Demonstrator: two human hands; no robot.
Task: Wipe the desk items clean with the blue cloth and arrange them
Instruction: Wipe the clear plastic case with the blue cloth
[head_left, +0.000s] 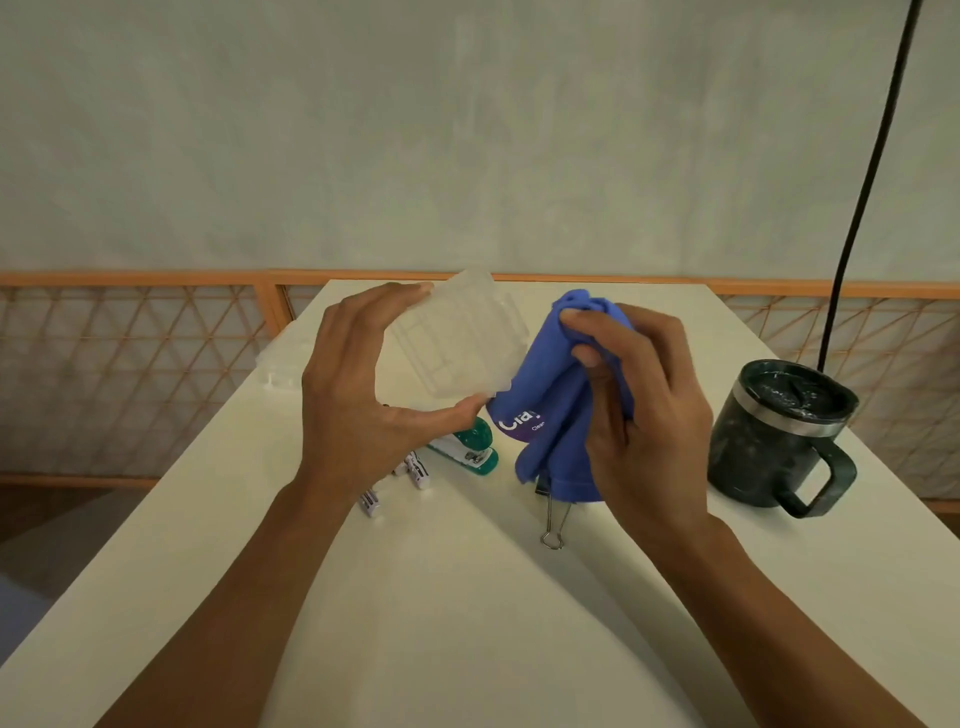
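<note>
My left hand (358, 384) holds a clear plastic box (457, 343) above the white desk (467, 597), fingers on its top edge and thumb under its lower edge. My right hand (644, 405) grips the bunched blue cloth (556, 410), which hangs just right of the box and touches it. Below them on the desk lie a green stapler (467, 452), two small white clips (415, 470) and a metal binder clip (553, 519), partly hidden by the cloth.
A dark mug with a lid and handle (779, 436) stands at the right. Another clear plastic piece (283, 364) lies at the desk's far left edge. An orange lattice railing (130, 364) runs behind, and a black cable (872, 182) hangs at the right.
</note>
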